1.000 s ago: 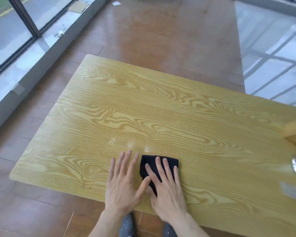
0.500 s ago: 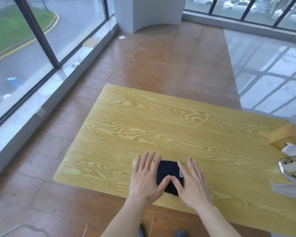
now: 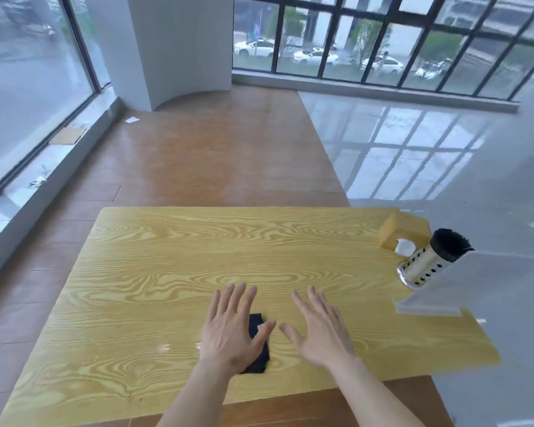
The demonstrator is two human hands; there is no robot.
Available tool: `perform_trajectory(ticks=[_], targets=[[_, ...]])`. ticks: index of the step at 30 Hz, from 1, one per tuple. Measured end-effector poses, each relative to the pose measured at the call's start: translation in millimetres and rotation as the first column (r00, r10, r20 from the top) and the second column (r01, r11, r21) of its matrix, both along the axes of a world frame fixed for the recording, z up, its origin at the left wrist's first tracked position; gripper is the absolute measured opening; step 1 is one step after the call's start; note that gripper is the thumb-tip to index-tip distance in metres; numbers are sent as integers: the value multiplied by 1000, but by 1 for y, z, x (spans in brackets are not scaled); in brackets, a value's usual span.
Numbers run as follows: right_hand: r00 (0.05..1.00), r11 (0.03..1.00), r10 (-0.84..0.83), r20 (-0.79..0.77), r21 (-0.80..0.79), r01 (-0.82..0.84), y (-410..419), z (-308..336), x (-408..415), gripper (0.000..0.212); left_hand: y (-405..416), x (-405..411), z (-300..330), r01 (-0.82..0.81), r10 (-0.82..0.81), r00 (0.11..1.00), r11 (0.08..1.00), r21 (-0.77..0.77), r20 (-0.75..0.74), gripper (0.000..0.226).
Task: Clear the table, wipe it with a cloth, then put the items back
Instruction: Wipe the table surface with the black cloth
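A small folded dark cloth (image 3: 259,352) lies on the yellow wood-grain table (image 3: 167,272), near its front edge. My left hand (image 3: 233,331) rests flat on the cloth with its fingers spread, covering most of it. Just to the right, my right hand (image 3: 319,329) is spread flat over the bare table, off the cloth. Neither hand grips anything.
At the table's far right corner stand a yellow tissue box (image 3: 403,234) and a perforated metal holder (image 3: 426,265) with a dark top. A grey-white panel (image 3: 475,282) covers the table's right end. Brown floor, a white pillar (image 3: 179,44) and windows surround the table.
The view has tilted up, showing the room and the items at the right. My right hand has slid off the cloth to the right; my left hand now lies on the cloth.
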State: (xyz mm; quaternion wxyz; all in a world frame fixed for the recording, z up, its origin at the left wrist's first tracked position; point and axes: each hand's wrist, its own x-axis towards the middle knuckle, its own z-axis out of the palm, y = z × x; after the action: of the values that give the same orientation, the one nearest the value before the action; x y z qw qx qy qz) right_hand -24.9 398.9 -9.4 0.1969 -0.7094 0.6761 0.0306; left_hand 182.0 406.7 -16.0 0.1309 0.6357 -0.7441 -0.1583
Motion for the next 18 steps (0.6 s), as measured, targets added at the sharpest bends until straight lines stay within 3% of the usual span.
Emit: perform_trajectory(ticks=[8, 18], targets=[[988, 989, -140, 66, -35, 143, -4, 15, -93, 95, -29, -90, 18, 115, -114, 993, 993, -34, 22, 89], [909, 933, -360, 209, 74, 353, 3, 11, -283, 84, -54, -272, 25, 193, -192, 980, 981, 8, -46, 87]])
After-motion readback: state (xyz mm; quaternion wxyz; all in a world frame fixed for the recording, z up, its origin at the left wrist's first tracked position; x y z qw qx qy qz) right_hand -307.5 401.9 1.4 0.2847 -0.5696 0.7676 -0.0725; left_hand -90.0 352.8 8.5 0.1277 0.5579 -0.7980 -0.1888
